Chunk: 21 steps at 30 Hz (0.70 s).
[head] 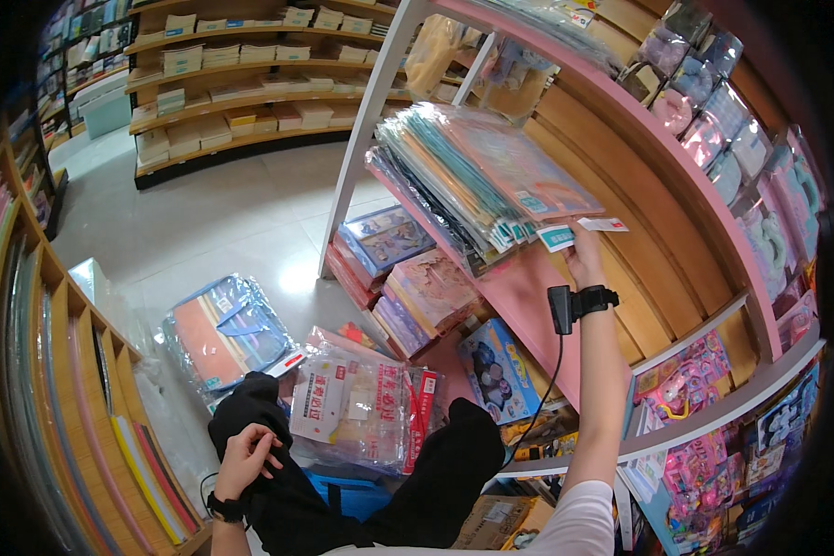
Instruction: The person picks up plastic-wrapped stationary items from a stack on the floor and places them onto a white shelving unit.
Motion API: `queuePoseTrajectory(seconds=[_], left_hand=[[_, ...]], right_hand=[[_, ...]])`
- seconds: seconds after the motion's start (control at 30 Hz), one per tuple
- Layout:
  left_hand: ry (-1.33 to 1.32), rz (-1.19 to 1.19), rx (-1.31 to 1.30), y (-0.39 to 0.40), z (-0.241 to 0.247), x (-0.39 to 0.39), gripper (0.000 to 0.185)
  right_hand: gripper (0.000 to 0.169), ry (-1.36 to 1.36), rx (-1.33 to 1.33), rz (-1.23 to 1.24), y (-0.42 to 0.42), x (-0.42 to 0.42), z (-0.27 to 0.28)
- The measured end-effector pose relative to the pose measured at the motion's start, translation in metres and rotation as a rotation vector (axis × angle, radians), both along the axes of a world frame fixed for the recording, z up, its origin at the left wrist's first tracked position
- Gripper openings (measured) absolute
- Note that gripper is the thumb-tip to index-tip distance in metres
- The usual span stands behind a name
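My right hand (585, 258) reaches to the pink shelf (521, 288) and grips a white and teal header card (556, 238) at the front edge of a stack of plastic-wrapped document bags (452, 181). A pale pink wrapped bag (521, 156) lies on top of this stack, above teal, orange and dark ones. Part of my fingers is hidden behind the card. My left hand (247, 455) rests on my left knee, loosely curled with nothing in it. Between my knees and the shelf lie clear packs with red printing (354, 403) and a wrapped blue and pink bag (229, 333).
Beneath the pink shelf stand boxed sets (431, 292) and a blue toy box (498, 372). A wooden rack (76, 375) with upright sheets is close on my left. A cable runs from my right wrist device (561, 311). Bookshelves (250, 83) stand across the tiled floor (264, 187).
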<state>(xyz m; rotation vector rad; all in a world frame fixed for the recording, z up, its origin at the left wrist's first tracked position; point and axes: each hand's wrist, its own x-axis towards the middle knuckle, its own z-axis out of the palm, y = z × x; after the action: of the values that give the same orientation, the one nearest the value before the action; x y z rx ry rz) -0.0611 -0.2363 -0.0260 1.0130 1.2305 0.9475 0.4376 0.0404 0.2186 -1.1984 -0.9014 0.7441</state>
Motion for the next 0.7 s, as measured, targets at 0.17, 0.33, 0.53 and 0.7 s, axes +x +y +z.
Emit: queuePoseTrajectory(seconds=[0.17, 0.33, 0.53, 0.7], left_hand=[[0.03, 0.023, -0.015, 0.004, 0.002, 0.004, 0.015], [0.075, 0.037, -0.015, 0.01, 0.003, 0.011, 0.015], [0.066, 0.058, -0.072, 0.016, 0.006, 0.014, 0.014], [0.043, 0.035, -0.117, 0.021, 0.008, 0.015, 0.014]], right_hand=[[0.009, 0.033, 0.054, 0.051, 0.027, 0.033, 0.013], [0.016, -0.135, -0.026, 0.035, 0.054, 0.054, 0.022], [0.028, -0.272, -0.002, -0.098, 0.092, 0.085, 0.007], [0.05, -0.29, -0.036, -0.085, 0.113, 0.098, -0.008]])
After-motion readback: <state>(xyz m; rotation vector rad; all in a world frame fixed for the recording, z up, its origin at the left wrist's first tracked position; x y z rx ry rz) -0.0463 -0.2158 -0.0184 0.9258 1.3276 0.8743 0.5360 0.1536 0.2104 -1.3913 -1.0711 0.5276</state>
